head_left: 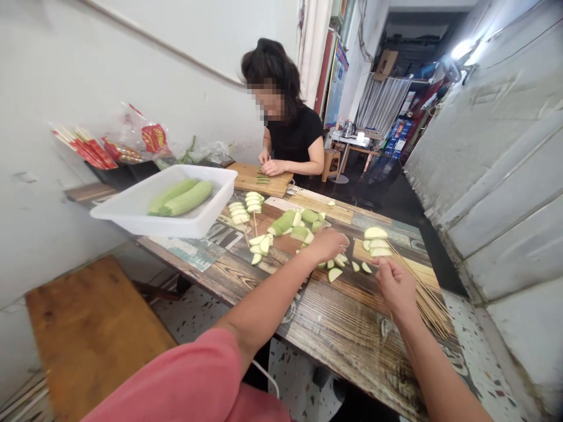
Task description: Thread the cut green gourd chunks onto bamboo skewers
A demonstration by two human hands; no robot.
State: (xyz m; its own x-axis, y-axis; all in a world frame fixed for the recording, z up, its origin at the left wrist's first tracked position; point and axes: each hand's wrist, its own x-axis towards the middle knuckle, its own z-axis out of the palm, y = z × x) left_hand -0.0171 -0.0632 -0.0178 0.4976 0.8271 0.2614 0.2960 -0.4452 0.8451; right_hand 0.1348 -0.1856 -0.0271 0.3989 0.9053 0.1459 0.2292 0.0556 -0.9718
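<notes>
My right hand [396,285] is closed on a thin wooden skewer, and pale green-edged zucchini slices [376,242] sit at its far end. Over the pile my left hand [331,243] reaches out with bent fingers; a pale edge shows at the fingertips, but what they hold is mostly hidden. Loose zucchini slices [335,274] lie just below that hand. Larger cut zucchini pieces [284,223] rest beyond it on a reddish-brown board. Skewered zucchini slices [238,213] lie to the left. A bundle of bare skewers [433,308] lies beside my right hand.
A white plastic tub [132,225] with two whole zucchini [189,198] stands at the table's left. Across the table a person in black [294,140] handles thin green strips on a wooden cutting board [246,176]. A wooden stool [97,334] is at lower left.
</notes>
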